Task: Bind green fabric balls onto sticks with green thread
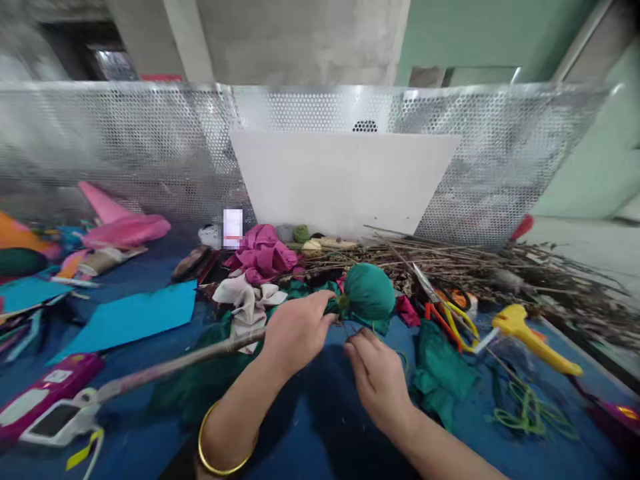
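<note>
Risk of the round teal cloth ball (369, 293) slipping off its long grey stick (175, 365) – judged from how the neck of the bundle is pinched rather than tied off, with thin green thread (387, 337) loose below it. Could also unravel if the pinch eases, since the gathered fabric appears held only by fingers. Left hand (297, 328) reaching forward, palm down, wrist wearing a gold bangle (220, 448), grip closed tight around the neck of the ball where cloth meets stick. Right hand (376, 373) just beside and below, fingers curled, tips together as if nipping the thread; whether anything is truly caught between them – hard to tell through the blur. Ball itself held just above the blue tabletop (310, 413), centre of view, stick trailing back to the left. Snagging also possible: a heap of dry brown twigs (450, 267) lying close behind, orange-and-yellow-handled scissors (450, 310) and a yellow glue gun (530, 337) near to the right. Scrap of teal fabric (440, 373) by the right hand, crumpled magenta cloth (263, 253) and white rag (247, 300) behind the left.
</note>
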### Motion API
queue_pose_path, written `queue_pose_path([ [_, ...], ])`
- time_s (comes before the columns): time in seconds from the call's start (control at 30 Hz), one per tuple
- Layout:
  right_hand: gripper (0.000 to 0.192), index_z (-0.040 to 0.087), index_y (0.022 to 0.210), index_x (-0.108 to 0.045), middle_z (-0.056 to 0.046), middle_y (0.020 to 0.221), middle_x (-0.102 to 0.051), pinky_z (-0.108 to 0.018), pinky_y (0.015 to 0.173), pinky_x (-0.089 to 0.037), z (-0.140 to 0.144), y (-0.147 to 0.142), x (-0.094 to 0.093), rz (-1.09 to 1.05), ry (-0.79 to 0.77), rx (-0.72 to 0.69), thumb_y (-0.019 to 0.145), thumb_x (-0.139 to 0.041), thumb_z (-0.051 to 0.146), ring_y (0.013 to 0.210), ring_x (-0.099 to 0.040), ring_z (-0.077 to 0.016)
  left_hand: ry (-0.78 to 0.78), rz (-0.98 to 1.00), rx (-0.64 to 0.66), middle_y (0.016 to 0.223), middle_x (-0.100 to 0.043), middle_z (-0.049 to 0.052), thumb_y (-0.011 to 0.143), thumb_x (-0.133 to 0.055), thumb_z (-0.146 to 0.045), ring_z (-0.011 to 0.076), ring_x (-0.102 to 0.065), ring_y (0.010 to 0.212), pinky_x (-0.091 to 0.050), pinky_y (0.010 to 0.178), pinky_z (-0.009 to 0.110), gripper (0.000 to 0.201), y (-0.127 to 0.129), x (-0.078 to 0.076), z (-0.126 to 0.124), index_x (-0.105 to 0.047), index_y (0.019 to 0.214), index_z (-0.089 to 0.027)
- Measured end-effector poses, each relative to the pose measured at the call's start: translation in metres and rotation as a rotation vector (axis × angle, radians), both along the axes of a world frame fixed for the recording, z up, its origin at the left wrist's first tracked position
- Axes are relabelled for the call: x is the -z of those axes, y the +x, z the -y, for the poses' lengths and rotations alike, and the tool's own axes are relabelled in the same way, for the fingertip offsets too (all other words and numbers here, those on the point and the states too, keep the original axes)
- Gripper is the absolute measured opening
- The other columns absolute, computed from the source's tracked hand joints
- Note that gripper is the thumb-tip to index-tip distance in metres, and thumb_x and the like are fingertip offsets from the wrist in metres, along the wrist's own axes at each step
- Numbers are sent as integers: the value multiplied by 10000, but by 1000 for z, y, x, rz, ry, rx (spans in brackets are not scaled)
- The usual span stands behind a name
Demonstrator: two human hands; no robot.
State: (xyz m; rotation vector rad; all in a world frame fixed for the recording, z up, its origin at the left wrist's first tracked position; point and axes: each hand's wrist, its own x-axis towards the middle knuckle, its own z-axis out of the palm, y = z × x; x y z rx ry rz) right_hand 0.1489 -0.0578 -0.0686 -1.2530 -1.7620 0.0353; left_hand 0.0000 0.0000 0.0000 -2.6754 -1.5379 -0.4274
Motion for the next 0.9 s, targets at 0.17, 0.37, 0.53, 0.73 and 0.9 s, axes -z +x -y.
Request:
queue_pose_path([
  [0.17, 237, 193, 772, -588, -102, 1013, -585, -333, 842, -449, 9, 6, -11, -266, 59, -320, 945, -426, 188, 1013, -553, -223, -85, -5, 49, 1055, -716, 55, 916, -471, -302, 277, -686, 907, -508, 709, 355, 305, 6, 4, -2, -546, 1199, -218],
  [0.37, 408, 199, 597, -452, 18, 589, -451, -240, 520, -394, 0, 1, -13, -1143, -369, -551, 963, -436, 379, 565, -457, -130, -168, 39, 106, 1035, -720, 47, 886, -487, -246, 269, -682, 933, -502, 737, 345, 303, 16, 9, 5, -560, 1179, -233],
  [0.53, 467, 196, 527, -398, 55, 511, -335, -238, 443, -218, 5, -6, -12, -1267, -406, -320, 888, -565, 441, 483, -272, -98, -175, 75, 68, 1041, -715, 42, 910, -465, -281, 260, -683, 917, -495, 734, 339, 275, 23, 14, 8, -555, 1168, -247],
  [0.73, 454, 200, 555, -407, 48, 537, -355, -258, 493, -256, 11, -7, -5, -1000, -313, -219, 949, -469, 416, 515, -312, -109, -136, 101, 38, 1016, -714, 35, 928, -446, -301, 246, -689, 877, -480, 701, 316, 259, 28, 22, 9, -542, 1161, -240],
  [0.9, 412, 190, 605, -486, 29, 594, -440, -260, 551, -329, 8, -8, -5, -1002, -235, -313, 951, -468, 412, 558, -402, -115, -104, 115, -28, 1004, -719, 35, 922, -468, -286, 250, -686, 889, -465, 700, 313, 257, 25, 17, 7, -549, 1160, -239],
])
